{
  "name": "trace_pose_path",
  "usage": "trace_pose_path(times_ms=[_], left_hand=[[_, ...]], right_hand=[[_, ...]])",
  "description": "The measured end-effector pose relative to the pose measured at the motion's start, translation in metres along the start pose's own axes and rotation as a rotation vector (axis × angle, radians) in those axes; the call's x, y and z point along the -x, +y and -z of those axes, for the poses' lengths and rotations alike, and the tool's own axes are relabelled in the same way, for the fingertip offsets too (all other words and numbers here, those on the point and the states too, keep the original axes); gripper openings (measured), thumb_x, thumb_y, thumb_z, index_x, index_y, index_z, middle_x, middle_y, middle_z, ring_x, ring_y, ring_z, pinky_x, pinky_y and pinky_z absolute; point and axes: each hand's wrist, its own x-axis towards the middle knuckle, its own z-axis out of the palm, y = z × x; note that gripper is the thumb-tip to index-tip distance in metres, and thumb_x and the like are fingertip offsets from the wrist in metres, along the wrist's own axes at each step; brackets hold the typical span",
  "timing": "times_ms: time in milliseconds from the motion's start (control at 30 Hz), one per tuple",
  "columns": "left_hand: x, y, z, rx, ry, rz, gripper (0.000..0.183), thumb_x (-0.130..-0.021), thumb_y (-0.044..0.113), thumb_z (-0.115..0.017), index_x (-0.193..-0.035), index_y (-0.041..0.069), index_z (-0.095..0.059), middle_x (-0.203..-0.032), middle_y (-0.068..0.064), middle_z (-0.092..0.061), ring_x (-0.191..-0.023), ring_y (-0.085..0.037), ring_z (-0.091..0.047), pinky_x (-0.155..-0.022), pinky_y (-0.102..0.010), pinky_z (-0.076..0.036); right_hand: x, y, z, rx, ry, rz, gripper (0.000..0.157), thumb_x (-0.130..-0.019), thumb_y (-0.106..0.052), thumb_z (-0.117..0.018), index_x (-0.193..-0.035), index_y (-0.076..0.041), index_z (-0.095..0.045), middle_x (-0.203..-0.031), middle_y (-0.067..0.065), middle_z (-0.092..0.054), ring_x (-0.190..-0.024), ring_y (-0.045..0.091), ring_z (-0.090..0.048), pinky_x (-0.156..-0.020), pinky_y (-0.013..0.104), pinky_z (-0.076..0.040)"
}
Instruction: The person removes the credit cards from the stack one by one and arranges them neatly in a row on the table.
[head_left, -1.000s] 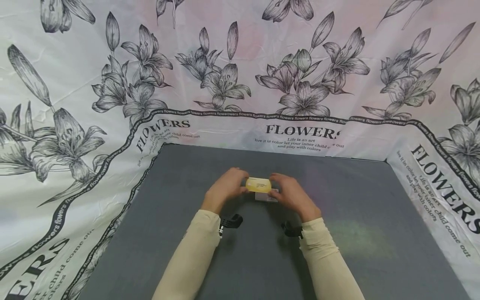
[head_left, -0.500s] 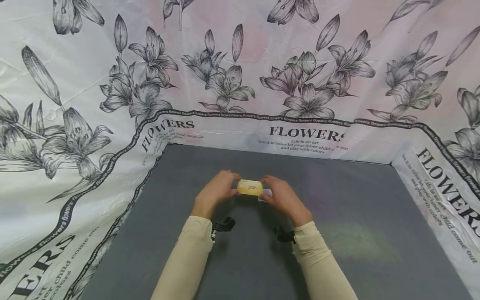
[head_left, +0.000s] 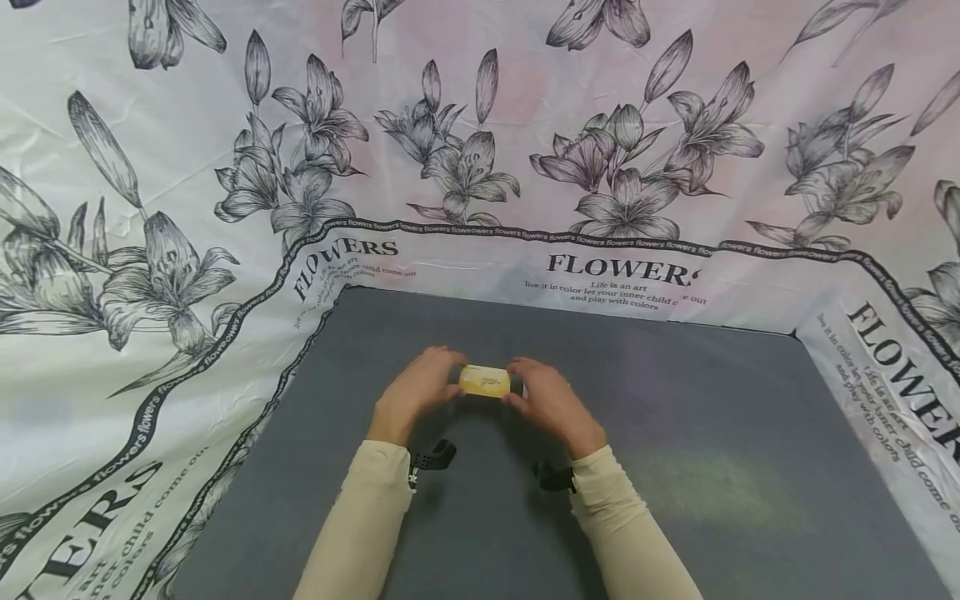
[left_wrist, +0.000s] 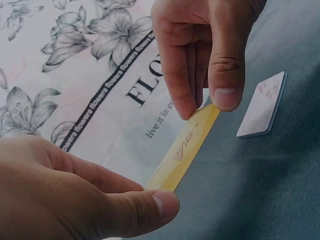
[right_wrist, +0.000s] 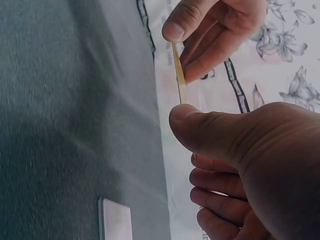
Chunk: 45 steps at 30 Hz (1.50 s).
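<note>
A thin yellow card [head_left: 484, 382] with a small printed design is held up over the grey table by both hands. My left hand [head_left: 418, 388] pinches one short end between thumb and fingers. The opposite end is pinched by my right hand [head_left: 553, 398], its thumb on the near face in the right wrist view. Edge-on, the card [right_wrist: 179, 75] looks very thin there. Beyond the right hand, a small stack of pale cards with rounded corners [left_wrist: 262, 106] lies on the table; in the head view that hand mostly hides it.
The dark grey table [head_left: 720, 400] spreads out around the hands. White cloth [head_left: 615, 279] printed with black lilies and the word FLOWERS stands along its back and sides. Each wrist carries a black strapped device [head_left: 435, 455].
Both hands have moved left and slightly nearer in the head view with the yellow card between them. The card stack has gone from partly visible to mostly covered by the right hand.
</note>
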Motion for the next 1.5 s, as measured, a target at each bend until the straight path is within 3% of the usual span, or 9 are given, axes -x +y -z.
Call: trace_pose_path(times_ms=[633,1100,1500], left_hand=[[0.026,-0.032,0.006,0.049,-0.002,0.098,0.049,-0.098,0.013,-0.084,-0.144,0.006,-0.07,-0.151,-0.017,-0.066,-0.146,-0.041,-0.057,-0.12,-0.058,-0.05],[0.045,-0.052,0.013,0.035,-0.022,0.131,0.047,-0.099,0.009,-0.081,-0.145,0.002,-0.069,-0.148,-0.021,-0.066,-0.144,-0.043,-0.058,-0.119,-0.06,-0.05],[0.057,-0.068,0.008,0.073,-0.033,0.192,0.049,-0.098,0.007,-0.082,-0.145,0.004,-0.069,-0.152,-0.021,-0.065,-0.147,-0.044,-0.056,-0.119,-0.061,-0.05]], right_hand=[[-0.018,-0.029,-0.024,-0.023,-0.027,0.033,0.044,-0.098,-0.019,-0.085,-0.134,0.002,-0.072,-0.15,0.023,-0.067,-0.139,0.04,-0.065,-0.117,0.056,-0.053],[-0.027,-0.048,-0.046,-0.019,-0.049,0.069,0.045,-0.099,-0.024,-0.084,-0.134,0.002,-0.072,-0.15,0.023,-0.066,-0.139,0.041,-0.065,-0.116,0.056,-0.054],[-0.03,-0.061,-0.062,-0.007,-0.054,0.099,0.041,-0.097,-0.026,-0.086,-0.127,-0.001,-0.075,-0.145,0.02,-0.07,-0.135,0.038,-0.068,-0.112,0.053,-0.057]])
